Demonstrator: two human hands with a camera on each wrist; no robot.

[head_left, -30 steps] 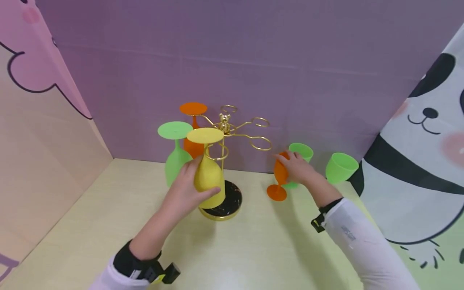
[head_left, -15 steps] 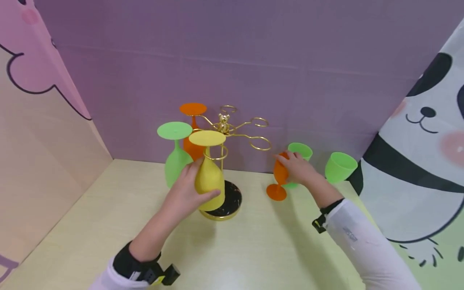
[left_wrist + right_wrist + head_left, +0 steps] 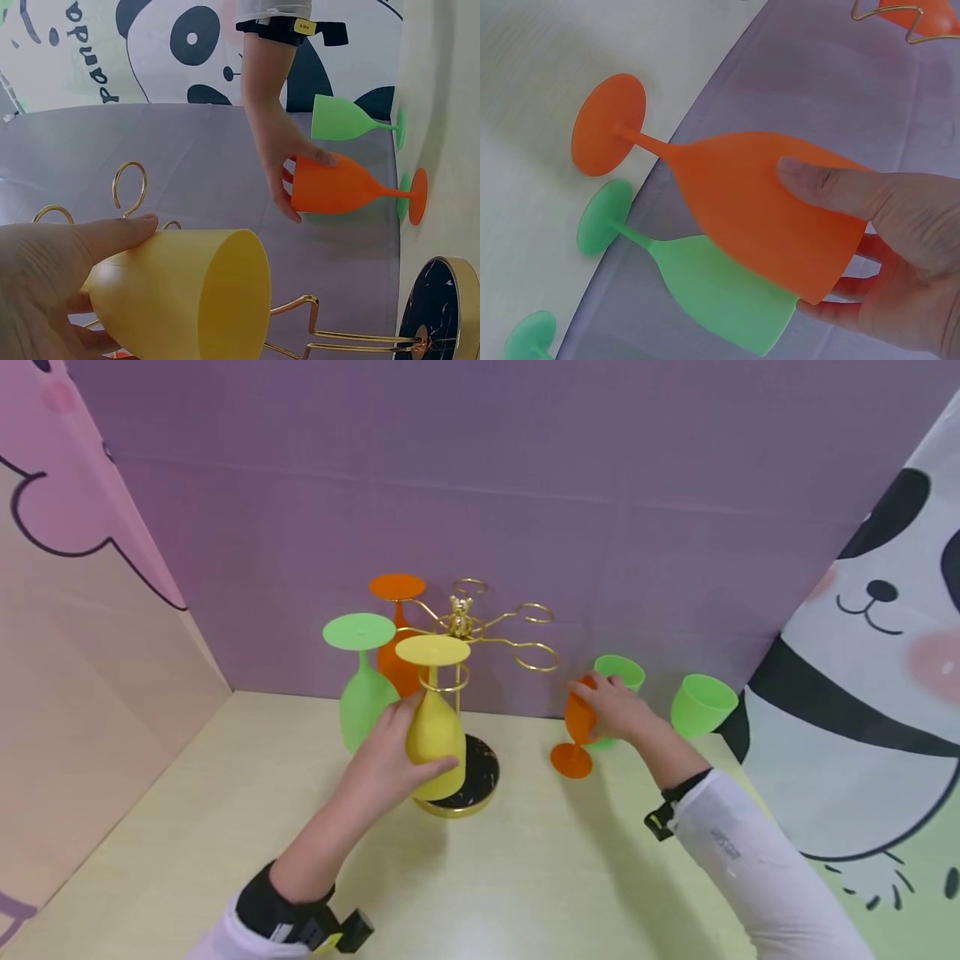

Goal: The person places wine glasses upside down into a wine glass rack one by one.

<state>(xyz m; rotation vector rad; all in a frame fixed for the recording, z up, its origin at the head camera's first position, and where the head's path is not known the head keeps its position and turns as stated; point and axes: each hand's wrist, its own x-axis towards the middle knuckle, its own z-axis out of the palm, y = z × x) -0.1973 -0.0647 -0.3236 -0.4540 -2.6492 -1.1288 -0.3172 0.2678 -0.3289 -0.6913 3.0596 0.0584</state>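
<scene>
My left hand (image 3: 390, 752) grips the bowl of an upside-down yellow wine glass (image 3: 437, 743). The glass's stem overlaps the front ring of a gold glass rack (image 3: 460, 618), with its foot above that ring. In the left wrist view, the thumb lies along the yellow bowl and its mouth faces the rack's black base (image 3: 431, 315). To the right, my right hand (image 3: 618, 706) holds an upright orange wine glass (image 3: 580, 714) by the bowl, near the rim. The right wrist view shows the thumb on the near side and fingers behind.
An upside-down green glass (image 3: 363, 693) and an upside-down orange glass (image 3: 397, 587) hang on the rack's left side. One green glass (image 3: 622, 668) stands behind my right hand, another green glass (image 3: 703, 703) farther right. A purple backdrop (image 3: 480, 485) rises behind the table.
My left hand has brought the yellow glass slightly down and to the right, its foot lower over the front ring. My right hand and the orange glass stay in place.
</scene>
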